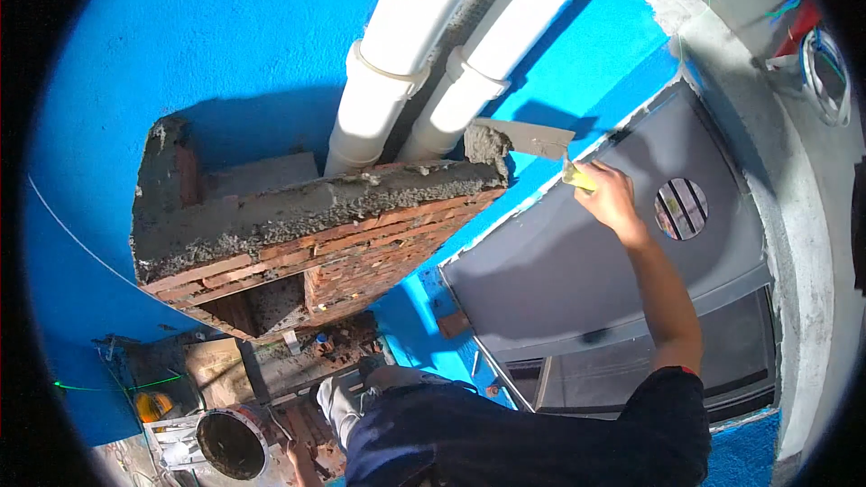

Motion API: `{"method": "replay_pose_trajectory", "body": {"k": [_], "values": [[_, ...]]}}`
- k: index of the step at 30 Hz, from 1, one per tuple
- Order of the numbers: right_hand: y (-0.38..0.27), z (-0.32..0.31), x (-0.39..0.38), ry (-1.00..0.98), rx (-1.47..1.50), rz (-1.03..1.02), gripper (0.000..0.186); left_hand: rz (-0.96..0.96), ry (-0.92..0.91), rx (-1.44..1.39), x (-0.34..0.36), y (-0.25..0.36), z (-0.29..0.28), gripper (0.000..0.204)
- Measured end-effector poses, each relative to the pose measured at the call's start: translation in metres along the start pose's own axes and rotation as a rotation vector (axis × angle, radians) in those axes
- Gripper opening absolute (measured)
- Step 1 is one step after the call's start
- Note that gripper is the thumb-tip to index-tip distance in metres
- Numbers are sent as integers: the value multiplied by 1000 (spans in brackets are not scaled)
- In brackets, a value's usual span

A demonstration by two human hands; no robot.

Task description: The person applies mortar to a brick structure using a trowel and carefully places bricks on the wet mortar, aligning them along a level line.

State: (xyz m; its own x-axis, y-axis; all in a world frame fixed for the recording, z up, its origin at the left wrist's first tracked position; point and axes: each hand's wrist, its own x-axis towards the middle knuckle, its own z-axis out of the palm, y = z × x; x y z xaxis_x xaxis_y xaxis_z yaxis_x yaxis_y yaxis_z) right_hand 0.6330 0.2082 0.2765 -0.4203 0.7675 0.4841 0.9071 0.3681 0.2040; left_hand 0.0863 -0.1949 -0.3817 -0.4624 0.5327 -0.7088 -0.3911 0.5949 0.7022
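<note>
Dark shirt cloth (577,433) fills the space from five to six o'clock, closest to the head camera, the worker leaning out over the job. Look toward three o'clock and you'll see the right hand (612,198) clenched round the yellow handle of a trowel (534,138), whose blade sits between one and two o'clock, right up against a mortar lump (488,148) at the end of the brick wall (388,248). That wall runs off toward nine o'clock, a rough grey mortar bed (271,216) along its top, with white pipes (379,95) rising behind at twelve. Down at seven, the left hand (298,463) hangs beside a bucket (263,440); I can't tell whether it grips anything. I'd judge this to be the spreading step, mortar being worked at the wall's corner. Next, it seems to me, calls for pressing and trimming that lump with a flat blade, without dragging it over the edge.
</note>
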Motion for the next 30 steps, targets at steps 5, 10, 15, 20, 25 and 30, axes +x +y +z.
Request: {"method": "replay_pose_trajectory", "body": {"k": [5,10,15,20,25,30], "values": [[13,41,-6,-58,-319,-67,23,-78,-48,103,-25,-23,22,4],[24,25,-5,4,-311,-45,20,-274,-44,266,-72,-27,38,6],[19,61,34,-89,-361,-207,6,-298,-4,317,-92,-26,37,6],[15,78,35,-149,-663,-282,7,-295,29,318,-101,-23,38,7],[21,42,10,-235,-643,-315,12,-287,24,323,-108,-24,46,7],[17,10,10,-130,-583,-159,15,-281,-13,353,-108,-17,56,7]]}}
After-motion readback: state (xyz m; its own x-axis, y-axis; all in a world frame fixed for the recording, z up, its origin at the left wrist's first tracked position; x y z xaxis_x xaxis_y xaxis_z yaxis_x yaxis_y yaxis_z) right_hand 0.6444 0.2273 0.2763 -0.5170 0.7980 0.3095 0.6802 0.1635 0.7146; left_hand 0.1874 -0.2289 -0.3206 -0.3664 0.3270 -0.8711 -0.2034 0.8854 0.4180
